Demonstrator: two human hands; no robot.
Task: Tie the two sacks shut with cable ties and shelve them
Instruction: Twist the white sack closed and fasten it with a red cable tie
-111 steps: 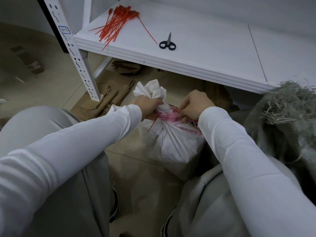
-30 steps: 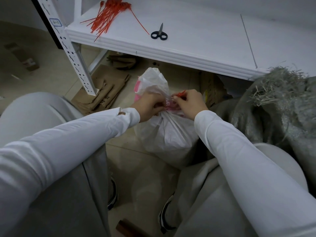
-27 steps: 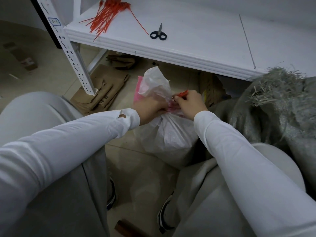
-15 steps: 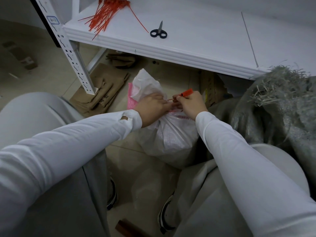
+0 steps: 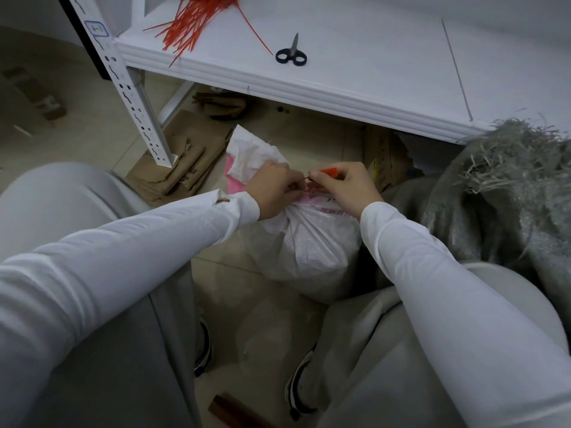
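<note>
A white woven sack (image 5: 312, 242) with pink print stands on the floor between my knees, its neck bunched. My left hand (image 5: 273, 188) grips the gathered neck and pinches one end of a red cable tie (image 5: 328, 172). My right hand (image 5: 346, 183) holds the tie's flat red head between thumb and fingers, just right of the neck. A second, grey sack (image 5: 494, 211) slumps at the right, open, with shredded paper (image 5: 519, 152) spilling from its mouth. The white shelf (image 5: 370, 50) runs across the top.
On the shelf lie a bundle of red cable ties (image 5: 188, 23) and black-handled scissors (image 5: 292, 52). The shelf's perforated white upright (image 5: 136, 100) stands at the left. Flattened brown cardboard (image 5: 182, 162) lies on the tiled floor under the shelf. My grey-trousered knees flank the sack.
Both hands have stayed at the white sack's neck. The tie's red head has come up into view in my right hand, and the sack's loose top has tipped to the left.
</note>
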